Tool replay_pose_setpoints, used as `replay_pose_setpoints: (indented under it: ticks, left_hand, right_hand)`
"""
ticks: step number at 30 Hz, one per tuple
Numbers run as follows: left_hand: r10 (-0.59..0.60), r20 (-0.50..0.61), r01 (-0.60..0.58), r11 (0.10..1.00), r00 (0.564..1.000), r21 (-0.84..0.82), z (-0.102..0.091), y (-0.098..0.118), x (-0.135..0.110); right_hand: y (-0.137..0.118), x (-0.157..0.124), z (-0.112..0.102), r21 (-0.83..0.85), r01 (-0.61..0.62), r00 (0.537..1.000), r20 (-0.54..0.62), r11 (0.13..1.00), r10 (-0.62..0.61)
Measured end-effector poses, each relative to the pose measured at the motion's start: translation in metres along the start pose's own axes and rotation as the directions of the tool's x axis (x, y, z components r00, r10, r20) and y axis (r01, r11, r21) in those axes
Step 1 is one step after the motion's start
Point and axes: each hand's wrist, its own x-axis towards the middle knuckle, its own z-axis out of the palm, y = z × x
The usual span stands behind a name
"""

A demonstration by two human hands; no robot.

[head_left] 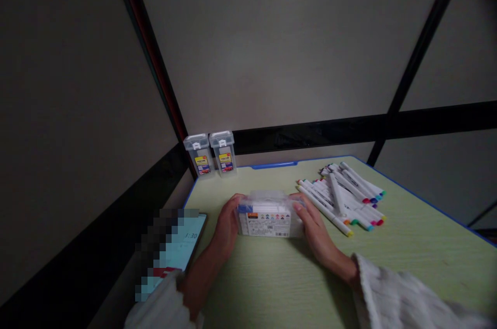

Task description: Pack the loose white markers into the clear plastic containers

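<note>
A clear plastic marker box (268, 215) with a colour-chart label lies on its side on the pale green table (407, 256). My left hand (226, 228) grips its left end and my right hand (316, 233) grips its right end, fingers curled round the edges. Both sleeves are white. A heap of several white markers (344, 197) with coloured caps lies just to the right of the box, close to my right hand.
Two upright clear marker boxes (212, 154) with yellow labels stand at the table's far left corner. A phone (182, 248) with a lit screen lies at the left edge beside my left forearm. Grey walls and black frame bars enclose the blue-edged table.
</note>
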Motion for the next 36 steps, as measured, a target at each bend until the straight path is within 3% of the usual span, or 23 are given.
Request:
replay_pose_setpoints:
  ticks: [4, 10, 18, 26, 36]
  left_hand:
    - [-0.031, -0.075, 0.028, 0.999, 0.997, -0.037, 0.002, 0.001, -0.001]
    - [-0.039, -0.099, 0.036, 0.999, 0.994, -0.035, -0.002, -0.002, 0.000]
    - [0.093, 0.128, -0.107, 0.989, 0.987, 0.100, -0.009, -0.010, -0.004]
    - [0.111, 0.150, -0.133, 0.981, 0.982, 0.141, -0.011, -0.010, -0.005]
    - [0.317, 0.167, -0.358, 0.852, 0.934, 0.382, -0.019, -0.015, 0.002]
  right_hand:
    - [-0.001, -0.001, 0.002, -0.002, 0.009, 1.000, 0.001, 1.000, -0.009]
    - [-0.001, -0.002, 0.003, -0.014, 0.031, 0.999, 0.009, 0.999, -0.031]
    - [0.004, -0.004, -0.002, -0.071, 0.096, 0.995, -0.013, 0.993, -0.097]
    - [0.006, -0.005, -0.006, -0.101, 0.138, 0.990, 0.021, 0.985, -0.136]
    - [0.008, 0.004, -0.005, -0.052, 0.033, 0.998, 0.060, 0.998, -0.029]
